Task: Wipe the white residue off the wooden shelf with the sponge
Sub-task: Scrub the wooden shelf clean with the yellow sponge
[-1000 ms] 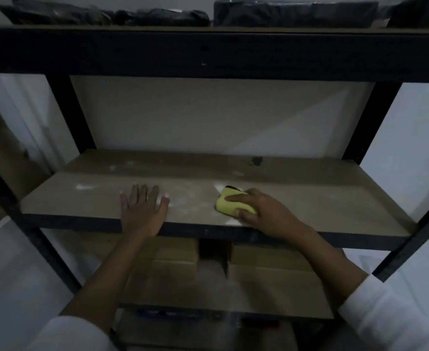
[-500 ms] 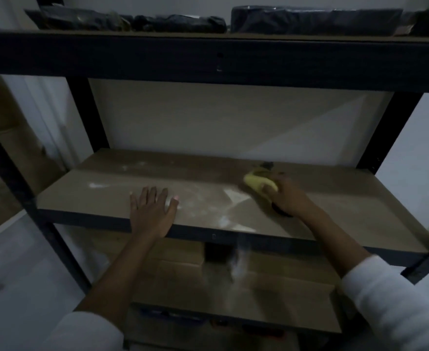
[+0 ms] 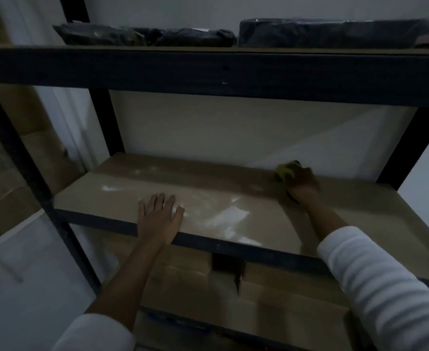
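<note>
Sponge (image 3: pixel 285 170) now at the back of the wooden shelf (image 3: pixel 335 214), carried there from the front edge by the right hand (image 3: pixel 302 183).

Right hand grips the sponge, curled over it so only a yellow corner shows, blurred in dim light. Left hand (image 3: pixel 157 219) stays spread flat at the front edge. White residue (image 3: pixel 230 216) lies between the hands, with fainter smears at rear left. Dark bundles (image 3: pixel 145 36) sit on the upper shelf; cardboard boxes (image 3: pixel 183 279) below are partly hidden by the forearms.

Yellow sponge (image 3: pixel 285 169) at shelf (image 3: pixel 335 214) rear, white residue (image 3: pixel 230 215) front-centre
</note>
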